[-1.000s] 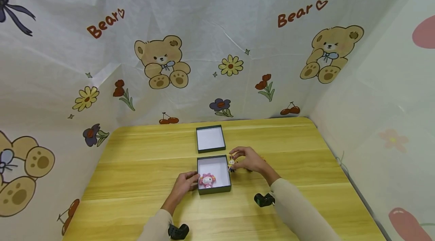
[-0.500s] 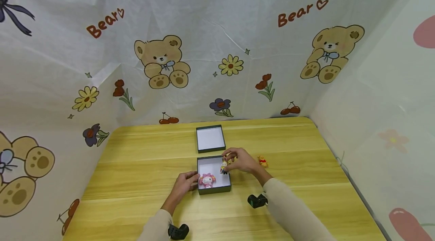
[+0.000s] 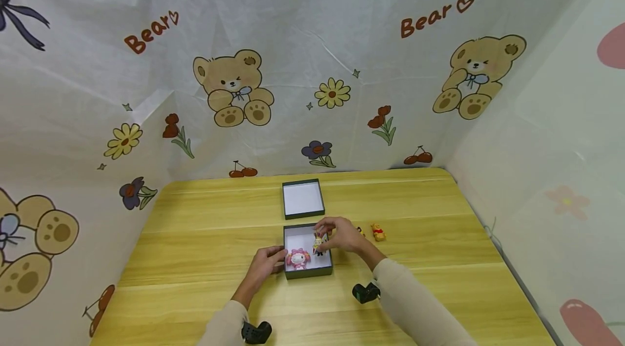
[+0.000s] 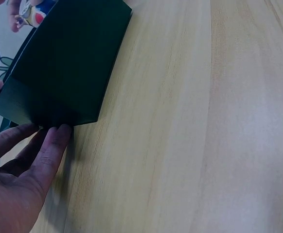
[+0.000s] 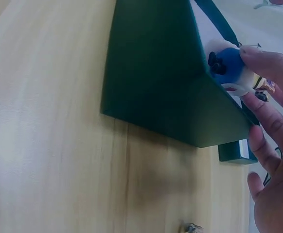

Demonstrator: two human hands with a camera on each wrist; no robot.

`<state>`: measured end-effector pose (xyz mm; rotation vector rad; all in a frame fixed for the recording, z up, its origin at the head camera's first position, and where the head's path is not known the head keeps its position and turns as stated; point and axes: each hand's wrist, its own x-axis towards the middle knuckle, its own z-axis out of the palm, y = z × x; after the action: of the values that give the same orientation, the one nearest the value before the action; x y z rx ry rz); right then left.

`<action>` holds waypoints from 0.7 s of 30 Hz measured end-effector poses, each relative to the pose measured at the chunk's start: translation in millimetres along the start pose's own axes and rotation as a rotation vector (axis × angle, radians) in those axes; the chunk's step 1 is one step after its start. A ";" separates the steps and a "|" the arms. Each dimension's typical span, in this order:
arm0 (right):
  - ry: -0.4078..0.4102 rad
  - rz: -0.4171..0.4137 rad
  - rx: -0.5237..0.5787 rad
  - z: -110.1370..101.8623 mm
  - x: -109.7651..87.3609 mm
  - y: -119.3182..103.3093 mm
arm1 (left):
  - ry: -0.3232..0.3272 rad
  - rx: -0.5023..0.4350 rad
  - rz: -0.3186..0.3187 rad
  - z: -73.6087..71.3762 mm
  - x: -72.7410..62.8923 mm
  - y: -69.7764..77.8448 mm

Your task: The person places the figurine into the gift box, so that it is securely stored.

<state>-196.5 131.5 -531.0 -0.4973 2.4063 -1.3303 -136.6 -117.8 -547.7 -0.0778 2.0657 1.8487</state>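
Observation:
A dark green square box [image 3: 308, 274] with a white inside stands open-topped on the table. Inside it, at the near left, sits a pink figurine [image 3: 298, 258] with a bow. My right hand [image 3: 342, 235] pinches a small toy figurine [image 3: 319, 244] between thumb and fingertips, over the box's right part. The right wrist view shows its blue lower body [image 5: 232, 65] and black feet at the box rim. My left hand [image 3: 266, 262] touches the box's left wall; in the left wrist view its fingers [image 4: 54, 145] reach out fairly straight against the green side.
Behind the box lies its matching lid [image 3: 303, 198], white inside up. A yellow bear figurine [image 3: 378, 232] in red is on the table to the right. Another small figurine [image 3: 360, 231] beside it is mostly hidden by my right hand.
My right hand has carried the figurine leftward from beside the box to over its inside. The figurines at the right have come into view. My left hand has stayed put.

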 end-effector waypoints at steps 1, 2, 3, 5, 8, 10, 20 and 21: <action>0.001 0.001 -0.009 0.6 -0.5 0.0 | 0.001 -0.001 -0.002 0.1 0.1 -0.1; 0.003 0.002 -0.015 1.1 -0.8 0.1 | 0.001 -0.002 -0.002 0.2 0.2 0.1; 0.003 0.005 -0.019 1.5 -1.2 0.1 | 0.001 -0.002 -0.003 0.3 0.1 0.3; 0.003 0.013 -0.027 2.1 -1.9 0.2 | 0.001 -0.001 -0.005 0.0 2.6 -2.8; 0.007 0.012 -0.055 3.0 -1.9 1.4 | 0.010 -0.004 -0.010 -0.9 10.1 -14.2; 0.011 0.003 -0.078 3.4 -1.6 2.1 | 0.018 -0.004 -0.013 -1.6 15.9 -22.8; 0.012 -0.054 -0.217 7.7 0.2 5.5 | 0.028 -0.009 -0.010 -1.2 19.8 -30.2; 0.013 -0.059 -0.240 8.3 0.3 5.6 | 0.027 -0.009 -0.008 -1.3 19.8 -30.2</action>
<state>-193.8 128.1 -540.0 -0.6291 2.5950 -1.0750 -146.9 -119.3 -582.2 -0.1142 2.0720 1.8627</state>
